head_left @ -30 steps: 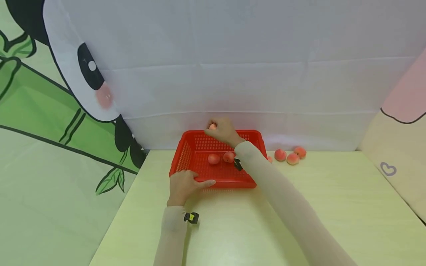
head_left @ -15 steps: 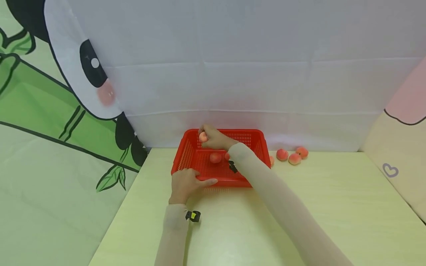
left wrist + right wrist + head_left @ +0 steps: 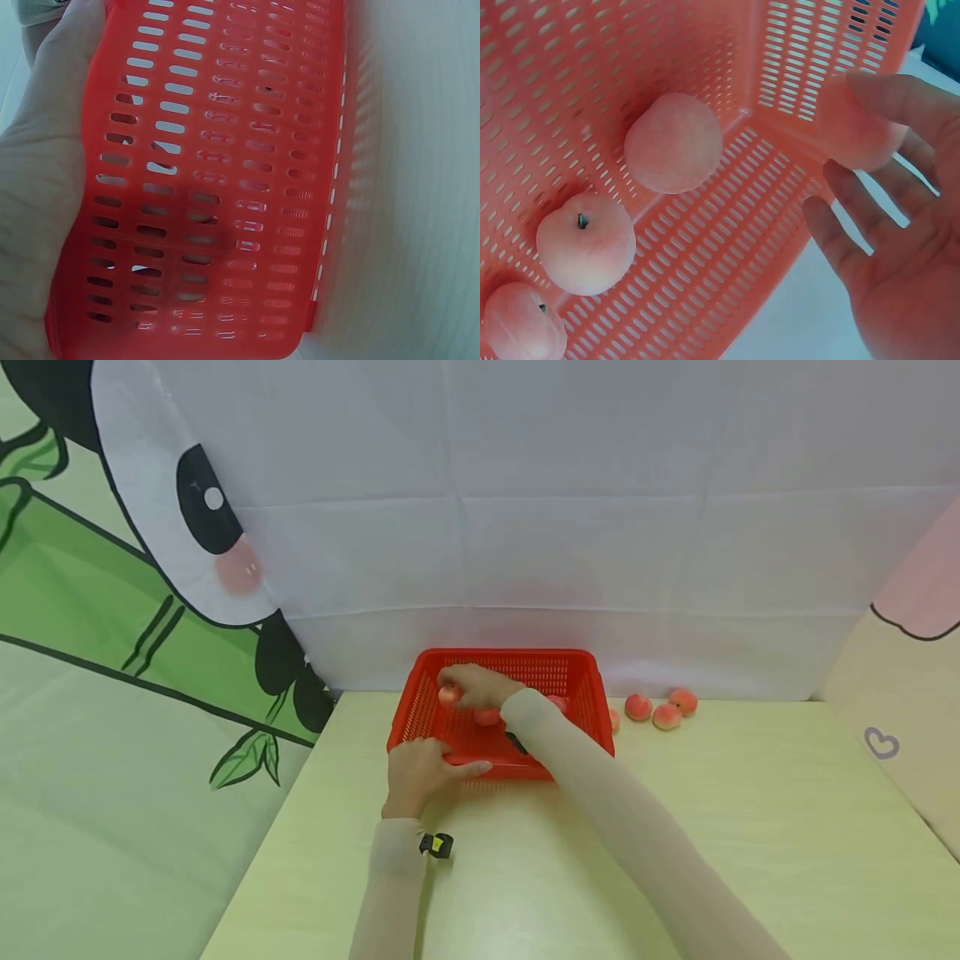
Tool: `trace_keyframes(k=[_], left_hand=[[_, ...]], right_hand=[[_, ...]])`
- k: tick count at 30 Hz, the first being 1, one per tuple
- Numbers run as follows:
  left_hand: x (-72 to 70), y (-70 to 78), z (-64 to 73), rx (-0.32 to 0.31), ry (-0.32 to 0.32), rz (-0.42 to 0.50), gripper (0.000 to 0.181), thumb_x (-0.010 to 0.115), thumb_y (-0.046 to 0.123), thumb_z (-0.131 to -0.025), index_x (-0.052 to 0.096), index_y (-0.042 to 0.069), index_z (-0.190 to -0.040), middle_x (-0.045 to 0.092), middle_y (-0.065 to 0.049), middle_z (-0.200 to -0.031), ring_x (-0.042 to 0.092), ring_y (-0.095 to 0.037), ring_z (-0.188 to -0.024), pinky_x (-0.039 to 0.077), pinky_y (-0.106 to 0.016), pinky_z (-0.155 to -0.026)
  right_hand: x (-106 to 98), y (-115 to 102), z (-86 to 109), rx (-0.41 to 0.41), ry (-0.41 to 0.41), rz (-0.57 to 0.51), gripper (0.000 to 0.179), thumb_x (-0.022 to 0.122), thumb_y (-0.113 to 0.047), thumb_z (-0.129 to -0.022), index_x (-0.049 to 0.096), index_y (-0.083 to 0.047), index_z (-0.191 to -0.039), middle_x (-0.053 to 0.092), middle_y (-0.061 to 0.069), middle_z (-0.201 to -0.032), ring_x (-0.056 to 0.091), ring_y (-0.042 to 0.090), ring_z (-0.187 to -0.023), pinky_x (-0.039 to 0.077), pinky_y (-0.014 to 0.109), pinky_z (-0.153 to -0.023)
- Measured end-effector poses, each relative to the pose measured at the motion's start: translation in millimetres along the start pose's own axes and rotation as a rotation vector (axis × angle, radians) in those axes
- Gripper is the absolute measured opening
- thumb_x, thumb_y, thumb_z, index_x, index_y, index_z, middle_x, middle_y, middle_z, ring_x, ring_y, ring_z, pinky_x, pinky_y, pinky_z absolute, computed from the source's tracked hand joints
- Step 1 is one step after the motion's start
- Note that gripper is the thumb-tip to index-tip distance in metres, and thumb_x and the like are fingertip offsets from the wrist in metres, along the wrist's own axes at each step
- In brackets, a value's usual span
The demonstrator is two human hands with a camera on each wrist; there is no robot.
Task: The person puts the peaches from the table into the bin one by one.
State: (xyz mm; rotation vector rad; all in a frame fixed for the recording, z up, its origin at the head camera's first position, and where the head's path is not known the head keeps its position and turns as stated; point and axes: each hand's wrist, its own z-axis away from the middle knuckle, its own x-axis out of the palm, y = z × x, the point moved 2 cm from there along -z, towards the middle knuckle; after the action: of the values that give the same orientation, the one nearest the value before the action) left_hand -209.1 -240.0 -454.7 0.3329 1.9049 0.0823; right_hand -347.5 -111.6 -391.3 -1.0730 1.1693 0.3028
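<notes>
A red plastic basket (image 3: 487,760) with slotted walls stands against the cloth backdrop. My right hand (image 3: 480,686) is inside it toward the back left, holding a peach (image 3: 450,696) between thumb and fingers. In the right wrist view this peach (image 3: 855,124) is close to the basket wall, above the slotted floor. Three other peaches lie in the basket: one (image 3: 673,144) nearest the corner, a second (image 3: 586,244) with its stem up, a third (image 3: 525,322) at the frame's edge. My left hand (image 3: 420,772) grips the front left rim, its thumb along the front edge.
Right of the basket, several peaches rest on the pale table (image 3: 750,827): a pair (image 3: 638,707) (image 3: 683,701) at the back, one (image 3: 667,717) in front, and one (image 3: 614,720) partly hidden by the basket. A printed cloth (image 3: 570,543) rises behind the table.
My right hand has moved left and down into the basket with the peach, from above its back rim. My left hand stays on the rim.
</notes>
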Motion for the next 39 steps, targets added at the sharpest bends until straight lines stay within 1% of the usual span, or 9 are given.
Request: trace_keyframes(k=[4, 8, 12, 18, 20, 23, 27, 34, 39], left_hand=[[-0.8, -0.2, 0.2, -0.012, -0.006, 0.004, 0.081, 0.071, 0.087, -0.077, 0.030, 0.023, -0.052, 0.017, 0.009, -0.052, 0.015, -0.008, -0.052, 0.014, -0.031, -0.050], [-2.2, 0.5, 0.5, -0.023, -0.010, 0.014, 0.081, 0.072, 0.087, -0.077, 0.031, 0.022, -0.051, 0.018, 0.009, -0.050, 0.016, -0.008, -0.051, 0.014, -0.031, -0.050], [-2.7, 2.2, 1.9, -0.030, -0.018, 0.018, 0.081, 0.071, 0.088, -0.076, 0.032, 0.022, -0.052, 0.019, 0.009, -0.050, 0.017, -0.008, -0.050, 0.014, -0.030, -0.050], [-2.0, 5.0, 3.3, -0.031, -0.009, 0.024, 0.081, 0.074, 0.086, -0.076, 0.032, 0.021, -0.052, 0.018, 0.009, -0.050, 0.016, -0.008, -0.051, 0.014, -0.031, -0.050], [-1.8, 5.4, 2.9, -0.031, -0.005, 0.026, 0.081, 0.074, 0.086, -0.076, 0.032, 0.021, -0.052, 0.018, 0.009, -0.050, 0.016, -0.008, -0.051, 0.014, -0.031, -0.050], [-1.8, 5.5, 2.7, -0.033, -0.007, 0.029, 0.080, 0.074, 0.086, -0.076, 0.032, 0.021, -0.052, 0.019, 0.009, -0.050, 0.017, -0.008, -0.051, 0.015, -0.031, -0.050], [-1.7, 5.6, 3.0, -0.032, -0.007, 0.029, 0.080, 0.073, 0.086, -0.076, 0.032, 0.022, -0.052, 0.019, 0.009, -0.049, 0.018, -0.008, -0.050, 0.016, -0.031, -0.050], [-2.4, 6.1, 3.2, -0.037, -0.012, 0.024, 0.080, 0.074, 0.086, -0.076, 0.032, 0.022, -0.052, 0.019, 0.009, -0.049, 0.018, -0.008, -0.049, 0.015, -0.031, -0.050], [-1.3, 6.3, 2.8, -0.039, -0.023, 0.018, 0.080, 0.072, 0.086, -0.077, 0.033, 0.022, -0.052, 0.020, 0.009, -0.049, 0.019, -0.008, -0.049, 0.016, -0.031, -0.050]], right_hand=[[5.4, -3.6, 0.0, 0.040, -0.034, 0.059, 0.035, 0.072, -0.012, -0.103, 0.063, -0.013, -0.137, 0.065, 0.002, -0.127, 0.059, 0.021, -0.117, 0.049, 0.040, -0.104], [11.1, -5.6, 2.2, 0.077, -0.079, 0.099, 0.023, 0.070, -0.013, -0.104, 0.065, -0.020, -0.125, 0.065, -0.002, -0.114, 0.059, 0.019, -0.106, 0.050, 0.038, -0.096], [17.4, -4.4, 5.4, 0.117, -0.131, 0.111, 0.021, 0.067, -0.015, -0.106, 0.064, -0.022, -0.126, 0.064, -0.003, -0.111, 0.059, 0.019, -0.105, 0.050, 0.039, -0.095], [20.7, -1.5, 8.1, 0.137, -0.167, 0.120, 0.021, 0.066, -0.017, -0.107, 0.062, -0.016, -0.127, 0.062, 0.001, -0.105, 0.059, 0.021, -0.099, 0.048, 0.037, -0.089], [20.6, -0.9, 8.5, 0.145, -0.174, 0.137, 0.020, 0.065, -0.017, -0.107, 0.060, -0.015, -0.126, 0.061, 0.002, -0.105, 0.059, 0.022, -0.098, 0.048, 0.038, -0.088], [21.8, -0.6, 10.0, 0.185, -0.191, 0.160, 0.022, 0.062, -0.021, -0.109, 0.058, -0.019, -0.131, 0.061, 0.002, -0.112, 0.060, 0.024, -0.106, 0.049, 0.043, -0.095], [25.6, 0.4, 13.8, 0.240, -0.211, 0.154, 0.026, 0.059, -0.026, -0.111, 0.055, -0.024, -0.136, 0.060, 0.004, -0.123, 0.058, 0.028, -0.118, 0.047, 0.050, -0.104], [30.5, 4.2, 15.0, 0.267, -0.225, 0.170, 0.019, 0.061, -0.026, -0.110, 0.056, -0.023, -0.129, 0.060, 0.003, -0.114, 0.060, 0.027, -0.105, 0.047, 0.043, -0.092], [31.7, 7.4, 16.6, 0.267, -0.226, 0.170, 0.020, 0.061, -0.028, -0.110, 0.058, -0.026, -0.130, 0.060, 0.000, -0.115, 0.059, 0.026, -0.106, 0.046, 0.043, -0.093]])
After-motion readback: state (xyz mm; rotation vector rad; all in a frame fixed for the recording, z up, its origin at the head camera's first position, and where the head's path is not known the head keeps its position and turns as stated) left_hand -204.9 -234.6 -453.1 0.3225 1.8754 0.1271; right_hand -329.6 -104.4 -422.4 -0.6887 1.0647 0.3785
